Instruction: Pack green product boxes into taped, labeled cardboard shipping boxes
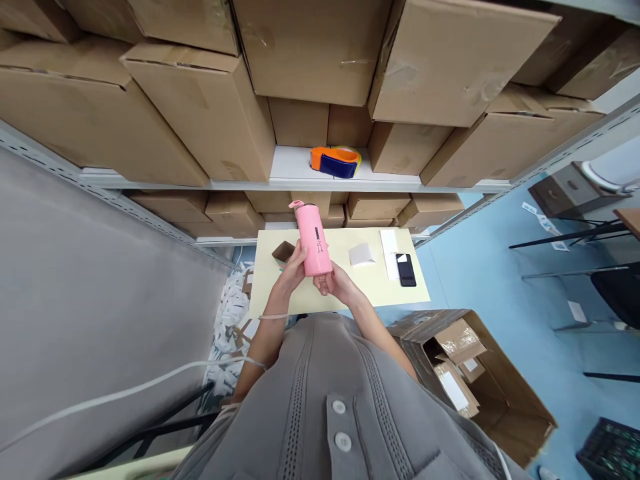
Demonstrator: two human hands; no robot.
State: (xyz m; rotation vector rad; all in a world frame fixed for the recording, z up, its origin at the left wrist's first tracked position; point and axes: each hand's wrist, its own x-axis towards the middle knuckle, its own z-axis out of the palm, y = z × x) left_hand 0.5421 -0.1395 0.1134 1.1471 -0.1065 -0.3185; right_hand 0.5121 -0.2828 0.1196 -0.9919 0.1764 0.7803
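Observation:
I hold a pink bottle upright over a small pale yellow table. The bottle has a pink cap with a flip tab at the top and dark lettering down its side. My left hand wraps the bottle's lower left side. At the bottom right of the bottle, my right hand cups its base. On the table lie a small open brown carton, a folded white card, a long white strip and a black phone.
Metal shelves behind the table carry stacked cardboard boxes; an orange and blue tape dispenser sits on one shelf. An open cardboard box with packets stands on the blue floor at right. White scraps litter the floor at left.

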